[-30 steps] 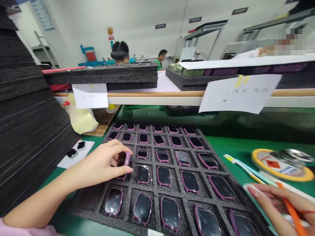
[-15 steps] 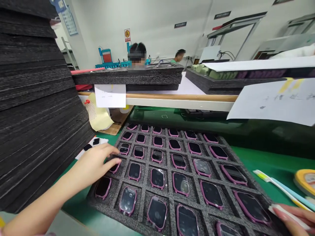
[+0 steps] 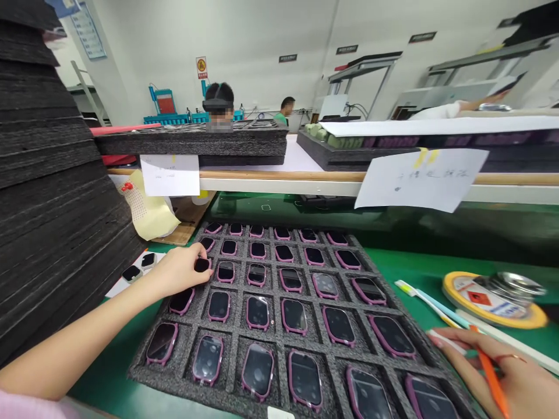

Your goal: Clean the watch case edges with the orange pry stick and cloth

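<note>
A dark foam tray [image 3: 231, 331] holds rows of watch cases with purple frames and black screens, such as the watch case [image 3: 257, 372] at the front. My left hand [image 3: 179, 270] is closed at the tray's left side, thumb and fingers pinching one purple watch case [image 3: 202, 265]. Whether that case is clear of its pocket I cannot tell. Beside the tray's right edge, my right hand [image 3: 502, 366] is closed around a slim orange stick [image 3: 491, 372] and a small white piece [image 3: 448, 341] at the fingertips.
Right of the tray lie toothbrush-like sticks [image 3: 430, 299] and a yellow-rimmed round container [image 3: 498, 297] with a metal top. Two pale watches [image 3: 140, 266] rest on paper at left. Foam sheets [image 3: 39, 221] are stacked high beside them. A shelf [image 3: 271, 183] crosses behind; people are beyond.
My view has turned right. My left hand has closed on a watch case in the left column. More of my right hand and its orange stick now shows.
</note>
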`<move>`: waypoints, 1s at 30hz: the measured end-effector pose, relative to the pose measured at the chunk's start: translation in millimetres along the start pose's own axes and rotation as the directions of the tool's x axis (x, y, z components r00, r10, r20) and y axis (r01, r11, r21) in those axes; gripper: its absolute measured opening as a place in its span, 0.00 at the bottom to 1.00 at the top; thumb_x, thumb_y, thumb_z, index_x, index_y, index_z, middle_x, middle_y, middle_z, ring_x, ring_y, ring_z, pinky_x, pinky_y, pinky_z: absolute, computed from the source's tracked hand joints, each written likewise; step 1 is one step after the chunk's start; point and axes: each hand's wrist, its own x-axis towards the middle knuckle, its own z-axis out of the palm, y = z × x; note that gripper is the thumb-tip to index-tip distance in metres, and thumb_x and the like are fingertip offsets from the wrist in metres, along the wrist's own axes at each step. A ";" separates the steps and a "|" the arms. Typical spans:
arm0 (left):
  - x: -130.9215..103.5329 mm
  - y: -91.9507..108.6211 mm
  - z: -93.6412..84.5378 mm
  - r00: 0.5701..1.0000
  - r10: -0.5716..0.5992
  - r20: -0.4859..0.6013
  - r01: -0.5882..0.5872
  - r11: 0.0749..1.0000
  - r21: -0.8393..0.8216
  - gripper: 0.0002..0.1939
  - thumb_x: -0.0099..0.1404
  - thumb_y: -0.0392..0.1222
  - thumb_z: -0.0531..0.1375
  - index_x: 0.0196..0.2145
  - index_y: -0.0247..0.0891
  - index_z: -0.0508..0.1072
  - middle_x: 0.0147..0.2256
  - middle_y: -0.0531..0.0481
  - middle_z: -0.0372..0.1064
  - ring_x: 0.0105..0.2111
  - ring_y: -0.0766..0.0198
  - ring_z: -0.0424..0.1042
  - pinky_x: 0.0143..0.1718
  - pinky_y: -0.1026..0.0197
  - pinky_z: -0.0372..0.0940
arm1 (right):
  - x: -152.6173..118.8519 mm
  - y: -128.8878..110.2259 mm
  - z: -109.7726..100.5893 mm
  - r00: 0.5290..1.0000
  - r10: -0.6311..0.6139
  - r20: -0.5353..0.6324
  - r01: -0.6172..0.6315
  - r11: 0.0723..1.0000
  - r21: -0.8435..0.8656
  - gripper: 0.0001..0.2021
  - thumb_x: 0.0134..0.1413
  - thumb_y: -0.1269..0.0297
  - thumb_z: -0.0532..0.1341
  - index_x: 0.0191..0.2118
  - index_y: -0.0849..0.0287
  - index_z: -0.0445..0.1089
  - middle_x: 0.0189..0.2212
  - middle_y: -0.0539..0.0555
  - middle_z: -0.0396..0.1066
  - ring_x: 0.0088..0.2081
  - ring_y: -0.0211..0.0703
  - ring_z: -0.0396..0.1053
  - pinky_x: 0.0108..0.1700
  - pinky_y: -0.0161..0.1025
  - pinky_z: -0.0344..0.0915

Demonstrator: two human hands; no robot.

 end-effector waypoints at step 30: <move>8.3 155.2 77.2 0.694 0.615 0.373 0.024 0.499 -0.866 0.24 0.63 0.45 0.65 0.56 0.42 0.72 0.40 0.48 0.69 0.32 0.66 0.66 0.34 0.63 0.64 | -37.8 -152.0 3.2 0.957 -0.277 -0.089 0.288 0.864 0.412 0.08 0.60 0.75 0.64 0.40 0.54 0.70 0.33 0.49 0.73 0.34 0.37 0.73 0.40 0.33 0.70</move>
